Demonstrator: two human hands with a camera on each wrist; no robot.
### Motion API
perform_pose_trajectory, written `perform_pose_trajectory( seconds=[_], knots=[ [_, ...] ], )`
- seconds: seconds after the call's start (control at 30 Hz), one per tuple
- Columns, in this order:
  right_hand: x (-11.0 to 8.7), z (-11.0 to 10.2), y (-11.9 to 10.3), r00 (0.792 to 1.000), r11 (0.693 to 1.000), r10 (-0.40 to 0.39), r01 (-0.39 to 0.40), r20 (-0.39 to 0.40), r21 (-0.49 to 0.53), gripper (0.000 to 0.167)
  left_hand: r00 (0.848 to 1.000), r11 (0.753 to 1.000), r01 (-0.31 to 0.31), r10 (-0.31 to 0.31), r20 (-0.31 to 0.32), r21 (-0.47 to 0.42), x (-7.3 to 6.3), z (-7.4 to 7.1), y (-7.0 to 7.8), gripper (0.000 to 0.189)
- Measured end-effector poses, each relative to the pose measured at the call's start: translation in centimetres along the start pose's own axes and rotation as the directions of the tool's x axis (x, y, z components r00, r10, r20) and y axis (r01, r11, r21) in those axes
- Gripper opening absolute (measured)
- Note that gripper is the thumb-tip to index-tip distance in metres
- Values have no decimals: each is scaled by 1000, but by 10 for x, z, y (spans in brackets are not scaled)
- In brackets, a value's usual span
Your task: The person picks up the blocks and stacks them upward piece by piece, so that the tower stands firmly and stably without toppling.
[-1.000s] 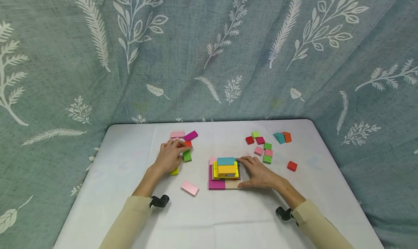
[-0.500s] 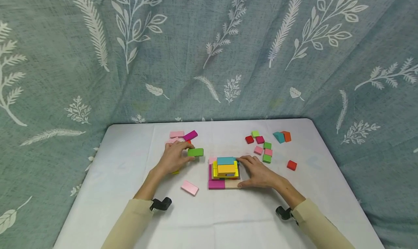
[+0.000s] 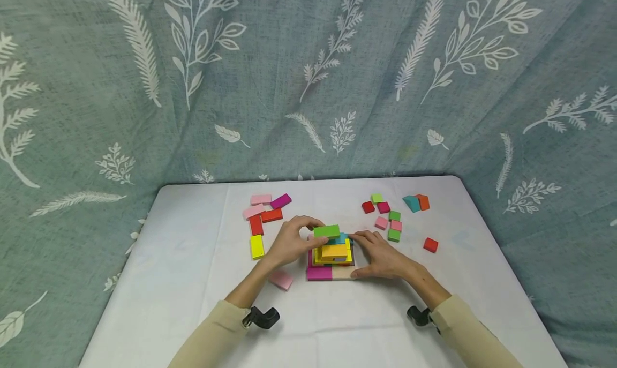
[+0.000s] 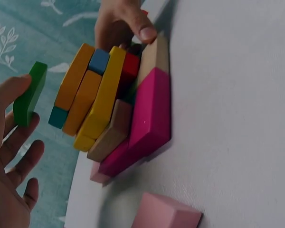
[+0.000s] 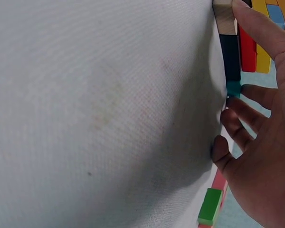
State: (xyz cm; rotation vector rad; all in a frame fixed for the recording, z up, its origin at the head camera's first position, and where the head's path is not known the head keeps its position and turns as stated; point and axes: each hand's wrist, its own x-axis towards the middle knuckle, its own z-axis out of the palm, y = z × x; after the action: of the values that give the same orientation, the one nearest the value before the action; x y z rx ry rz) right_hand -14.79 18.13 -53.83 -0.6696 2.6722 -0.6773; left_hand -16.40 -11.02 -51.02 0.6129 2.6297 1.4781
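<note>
A green rectangular block [image 3: 326,232] is pinched between the thumb and fingers of my left hand [image 3: 294,242]. It is above the back left of a stepped stack of coloured wooden blocks [image 3: 334,253]; in the left wrist view, a gap separates the green block [image 4: 30,95] from the stack. The stack has a magenta block [image 4: 149,111] and a bare wood block [image 4: 154,57] along its front base, with yellow, orange and teal blocks higher up. My right hand [image 3: 383,255] rests along the stack's right side, thumb at the bare wood block [image 5: 225,18], fingertips towards the back.
Loose pink, magenta, red and yellow blocks [image 3: 257,247] lie to the left on the white tabletop [image 3: 159,282]. A pink block [image 3: 281,280] is near my left forearm. Several small cubes [image 3: 381,223], a teal triangular block [image 3: 412,203] and a red block [image 3: 431,245] lie to the right.
My left hand has lifted the green block from the left group and carried it right, over to the stack. The right hand has stayed at the stack's side.
</note>
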Motion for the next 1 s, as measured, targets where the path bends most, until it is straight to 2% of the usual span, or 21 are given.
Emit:
perform_pose_trajectory(
  seconds=[0.17,0.47,1.0],
  knots=[
    [-1,1,-2,1000,1000,6,-6,1,-8,106,1000,1000,-8,8,8,-8,2,8,1,34],
    [-2,0,-2,1000,1000,-7,7,-9,-21,106,1000,999,25,-26,10,39,1,18,1,34],
    [-1,0,-3,1000,1000,-9,9,-8,-17,106,1000,997,15,-17,14,77,2,20,2,37]
  ],
)
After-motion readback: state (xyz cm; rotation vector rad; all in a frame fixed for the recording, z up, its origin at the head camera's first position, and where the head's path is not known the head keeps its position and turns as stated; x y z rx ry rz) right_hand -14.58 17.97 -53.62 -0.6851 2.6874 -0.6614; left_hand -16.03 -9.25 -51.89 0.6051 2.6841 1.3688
